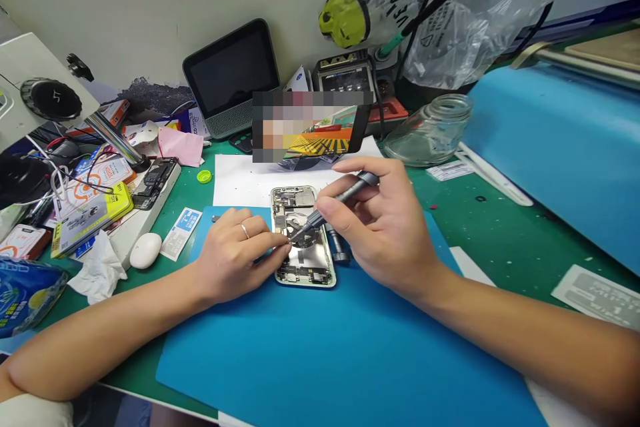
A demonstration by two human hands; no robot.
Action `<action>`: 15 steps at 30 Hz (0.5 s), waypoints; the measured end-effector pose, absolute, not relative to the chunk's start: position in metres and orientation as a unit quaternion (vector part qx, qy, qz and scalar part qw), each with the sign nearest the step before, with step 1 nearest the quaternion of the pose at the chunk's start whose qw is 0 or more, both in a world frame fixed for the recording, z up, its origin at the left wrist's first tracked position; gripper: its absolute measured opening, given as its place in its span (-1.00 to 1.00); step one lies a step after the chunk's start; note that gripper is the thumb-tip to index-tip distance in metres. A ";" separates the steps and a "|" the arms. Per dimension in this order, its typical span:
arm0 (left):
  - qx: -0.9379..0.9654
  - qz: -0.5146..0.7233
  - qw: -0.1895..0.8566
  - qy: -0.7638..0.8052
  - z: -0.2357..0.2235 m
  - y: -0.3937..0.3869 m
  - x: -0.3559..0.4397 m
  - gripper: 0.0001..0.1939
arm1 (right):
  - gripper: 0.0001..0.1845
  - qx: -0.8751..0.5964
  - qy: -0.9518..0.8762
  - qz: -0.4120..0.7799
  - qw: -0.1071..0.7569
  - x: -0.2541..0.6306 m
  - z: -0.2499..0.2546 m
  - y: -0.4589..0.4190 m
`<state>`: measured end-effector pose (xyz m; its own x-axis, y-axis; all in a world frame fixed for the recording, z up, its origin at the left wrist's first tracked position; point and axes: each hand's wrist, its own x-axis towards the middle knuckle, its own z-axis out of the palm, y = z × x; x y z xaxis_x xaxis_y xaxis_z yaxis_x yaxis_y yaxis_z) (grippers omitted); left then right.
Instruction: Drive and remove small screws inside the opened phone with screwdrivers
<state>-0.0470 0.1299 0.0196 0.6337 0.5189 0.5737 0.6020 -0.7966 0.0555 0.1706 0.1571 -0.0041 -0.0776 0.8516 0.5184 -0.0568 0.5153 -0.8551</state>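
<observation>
In front of me, on the near side, a blue mat [345,360] spreads over the tabletop [425,187], and beyond that bare stretch lies the opened phone [316,257], its long axis running near to far, its near end a touch to the right. The left hand [245,250] comes in from the left, thumb and index finger drawn together at the phone's left edge; whether they pinch anything, I can't tell. The right hand [385,227], over to the right, pinches a grey screwdriver [350,194] that slants across the phone, its tip down left, just beside those left fingertips. So the left hand seems nearer the working spot. Farther off, white paper [240,177] lies beyond the mat.
</observation>
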 end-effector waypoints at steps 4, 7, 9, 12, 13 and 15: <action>-0.900 -0.298 0.069 -0.311 0.020 0.130 -0.047 -0.81 | -0.67 -0.321 -0.633 0.370 0.600 0.170 -0.005 0.157; -0.898 -0.299 0.068 -0.314 0.021 0.130 -0.046 -0.80 | -0.66 -0.320 -0.639 0.360 0.599 0.170 -0.008 0.157; -0.897 -0.301 0.068 -0.316 0.021 0.130 -0.046 -0.80 | -0.65 -0.317 -0.644 0.356 0.598 0.170 -0.009 0.156; -0.895 -0.307 0.067 -0.317 0.021 0.130 -0.045 -0.80 | -0.64 -0.317 -0.647 0.350 0.599 0.170 -0.011 0.156; -0.894 -0.309 0.068 -0.316 0.021 0.130 -0.045 -0.80 | -0.65 -0.316 -0.647 0.349 0.599 0.170 -0.011 0.156; -0.892 -0.315 0.070 -0.315 0.019 0.131 -0.045 -0.79 | -0.65 -0.316 -0.648 0.347 0.601 0.170 -0.010 0.156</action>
